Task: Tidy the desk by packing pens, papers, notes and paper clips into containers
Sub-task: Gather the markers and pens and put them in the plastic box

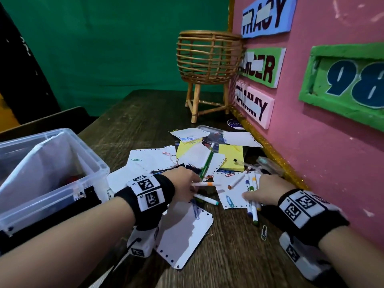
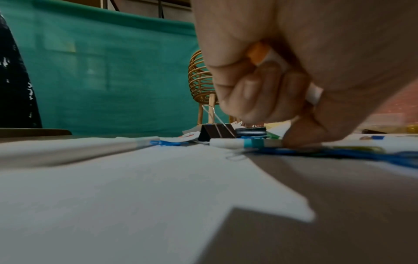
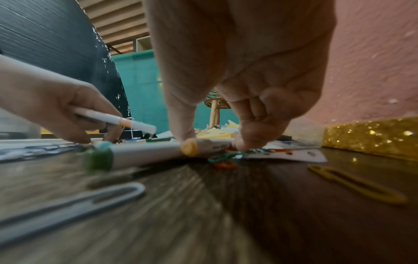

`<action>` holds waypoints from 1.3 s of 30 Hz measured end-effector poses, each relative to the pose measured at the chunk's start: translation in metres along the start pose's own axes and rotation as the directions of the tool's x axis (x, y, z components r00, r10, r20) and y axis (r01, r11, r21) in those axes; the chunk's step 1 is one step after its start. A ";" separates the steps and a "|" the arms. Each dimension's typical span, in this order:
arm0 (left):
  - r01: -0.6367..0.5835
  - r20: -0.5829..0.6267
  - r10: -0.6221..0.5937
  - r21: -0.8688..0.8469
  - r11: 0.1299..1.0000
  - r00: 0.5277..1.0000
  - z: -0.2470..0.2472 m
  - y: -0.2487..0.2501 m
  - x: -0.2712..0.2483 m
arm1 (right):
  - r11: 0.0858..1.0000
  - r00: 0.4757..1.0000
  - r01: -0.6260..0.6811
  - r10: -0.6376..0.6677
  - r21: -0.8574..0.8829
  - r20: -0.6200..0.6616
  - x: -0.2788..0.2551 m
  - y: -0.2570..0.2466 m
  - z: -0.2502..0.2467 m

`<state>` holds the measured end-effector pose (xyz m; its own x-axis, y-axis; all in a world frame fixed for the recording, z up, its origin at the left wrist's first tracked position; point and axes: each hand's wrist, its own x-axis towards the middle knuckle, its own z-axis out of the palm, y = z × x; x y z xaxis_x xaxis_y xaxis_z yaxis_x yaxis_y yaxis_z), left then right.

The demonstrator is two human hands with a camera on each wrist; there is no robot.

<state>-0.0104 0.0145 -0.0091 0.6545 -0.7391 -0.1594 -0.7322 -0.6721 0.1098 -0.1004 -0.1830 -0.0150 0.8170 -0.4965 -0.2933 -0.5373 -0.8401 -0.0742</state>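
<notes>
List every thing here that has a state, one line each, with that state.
left hand: grips an orange-banded marker
right hand: holds a bunch of markers on the desk
clear plastic bin: lid off, papers inside
rattan basket: upright
green pen: lies on loose papers
binder clip: handles up

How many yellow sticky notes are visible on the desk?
2: the left yellow note pokes out beside the green pen; the right yellow note lies nearer the pink wall. More may be covered.
</notes>
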 end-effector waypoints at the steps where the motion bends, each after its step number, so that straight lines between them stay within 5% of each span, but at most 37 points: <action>1: -0.010 -0.010 0.009 -0.006 1.000 1.000 0.000 -0.001 0.002 | 1.000 1.000 0.002 -0.002 -0.003 0.002 0.000 -0.001 0.001; 6: 0.013 -0.081 -0.017 -0.044 0.999 0.997 -0.001 -0.002 0.007 | 0.999 0.999 0.037 -0.038 -0.025 -0.027 -0.001 -0.004 0.003; 10: 0.255 -0.178 -0.261 -0.058 0.965 0.949 -0.001 -0.003 0.009 | 0.999 1.000 0.019 -0.020 -0.028 -0.014 0.001 -0.003 0.005; 13: 0.337 -0.107 -0.336 -0.004 0.941 0.936 0.004 -0.008 0.013 | 1.000 1.000 -0.001 0.001 -0.005 -0.005 0.002 -0.003 0.005; 23: 0.362 0.013 -0.367 -0.203 0.910 0.930 0.008 -0.010 0.017 | 0.978 0.984 0.065 -0.030 0.199 -0.174 0.010 -0.006 0.008; 29: 0.326 -0.126 -0.377 -0.303 0.895 0.918 0.004 -0.008 0.017 | 0.951 0.955 0.169 -0.093 0.258 -0.283 0.013 -0.009 0.007; 34: 0.190 -0.266 -0.321 -0.421 0.887 0.909 0.002 0.002 0.025 | 0.968 0.963 0.109 -0.046 0.226 -0.267 0.023 -0.019 0.000; 39: 0.186 -0.265 -0.324 -0.440 0.879 0.908 0.000 0.011 0.047 | 0.980 0.981 0.049 -0.012 0.192 -0.193 0.037 -0.022 0.000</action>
<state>0.0123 -0.0274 -0.0157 0.8818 -0.4648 0.0799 -0.4392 -0.7475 0.4983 -0.0582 -0.1830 -0.0242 0.8482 -0.5196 -0.1026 -0.5265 -0.8061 -0.2701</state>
